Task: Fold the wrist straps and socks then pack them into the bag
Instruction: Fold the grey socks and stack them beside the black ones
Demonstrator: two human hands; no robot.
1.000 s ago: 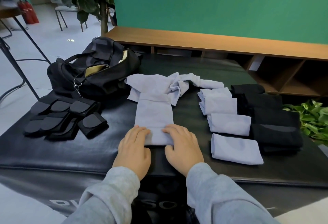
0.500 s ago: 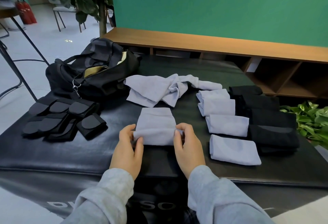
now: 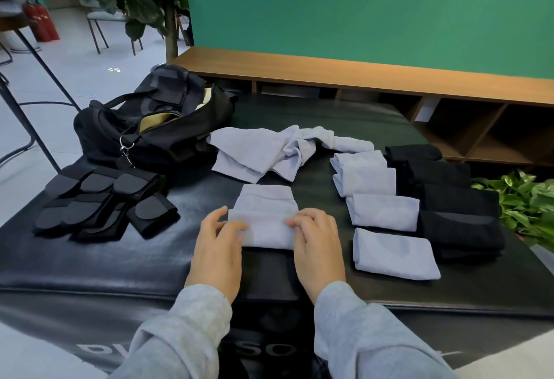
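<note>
A light blue sock (image 3: 265, 216), folded over on itself, lies near the front edge of the black padded surface (image 3: 90, 261). The left hand (image 3: 217, 251) and right hand (image 3: 317, 246) grasp its near fold at either end, fingers curled on the cloth. Just beyond lies a heap of unfolded blue socks (image 3: 278, 150); to the right, folded blue socks (image 3: 383, 213) and black socks (image 3: 455, 198). Far left sits the open black bag (image 3: 150, 126), with the black wrist straps (image 3: 102, 204) in front of it.
</note>
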